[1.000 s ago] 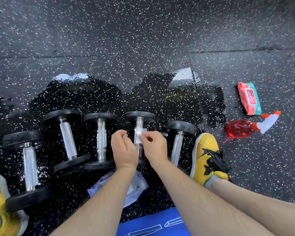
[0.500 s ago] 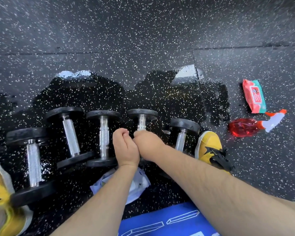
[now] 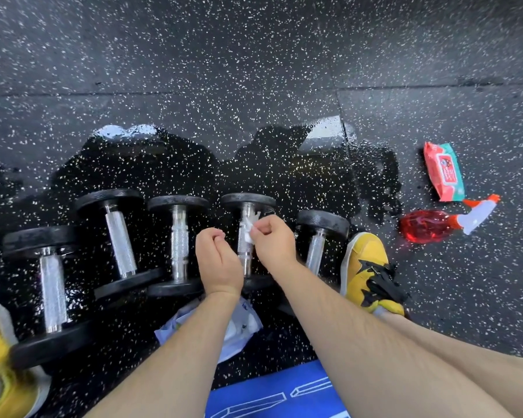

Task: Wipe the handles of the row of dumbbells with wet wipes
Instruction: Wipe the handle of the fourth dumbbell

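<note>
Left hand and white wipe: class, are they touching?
Apart. The head view shows speckled floor between the left hand and the wipe, which the right hand alone pinches.

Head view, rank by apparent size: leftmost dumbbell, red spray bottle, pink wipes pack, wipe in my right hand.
1. leftmost dumbbell, also nearer the camera
2. red spray bottle
3. pink wipes pack
4. wipe, partly hidden by the right hand
</note>
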`<move>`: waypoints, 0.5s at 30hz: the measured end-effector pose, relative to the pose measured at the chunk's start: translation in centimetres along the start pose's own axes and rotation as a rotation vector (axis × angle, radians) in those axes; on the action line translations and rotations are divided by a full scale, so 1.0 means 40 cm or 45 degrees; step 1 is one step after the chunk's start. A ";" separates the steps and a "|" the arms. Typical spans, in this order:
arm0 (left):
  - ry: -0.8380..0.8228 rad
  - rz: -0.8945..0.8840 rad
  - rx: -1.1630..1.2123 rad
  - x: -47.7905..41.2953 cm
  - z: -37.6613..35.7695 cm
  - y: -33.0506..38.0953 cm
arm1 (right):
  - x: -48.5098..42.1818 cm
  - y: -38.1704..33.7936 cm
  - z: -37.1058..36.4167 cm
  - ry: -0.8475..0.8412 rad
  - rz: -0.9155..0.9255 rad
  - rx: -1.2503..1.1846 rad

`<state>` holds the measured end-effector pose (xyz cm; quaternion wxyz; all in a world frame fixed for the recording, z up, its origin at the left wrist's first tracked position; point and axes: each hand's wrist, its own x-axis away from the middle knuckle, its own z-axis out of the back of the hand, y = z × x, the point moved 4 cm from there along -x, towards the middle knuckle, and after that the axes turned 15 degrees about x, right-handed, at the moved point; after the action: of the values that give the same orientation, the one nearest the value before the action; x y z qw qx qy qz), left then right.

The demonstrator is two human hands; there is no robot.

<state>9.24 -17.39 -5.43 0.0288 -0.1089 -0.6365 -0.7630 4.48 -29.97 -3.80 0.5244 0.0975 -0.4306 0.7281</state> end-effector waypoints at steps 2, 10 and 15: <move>-0.005 0.017 -0.012 -0.001 0.001 -0.002 | 0.018 0.031 -0.006 -0.088 -0.024 0.032; -0.031 0.088 0.059 0.000 0.007 -0.006 | 0.073 0.068 -0.023 -0.168 0.322 0.309; -0.047 0.103 0.059 0.000 0.002 -0.002 | 0.041 0.010 -0.020 -0.216 0.607 0.552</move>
<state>9.25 -17.29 -5.48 0.0503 -0.1479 -0.6496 -0.7440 3.66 -28.30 -3.53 0.2687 0.1635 -0.3186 0.8942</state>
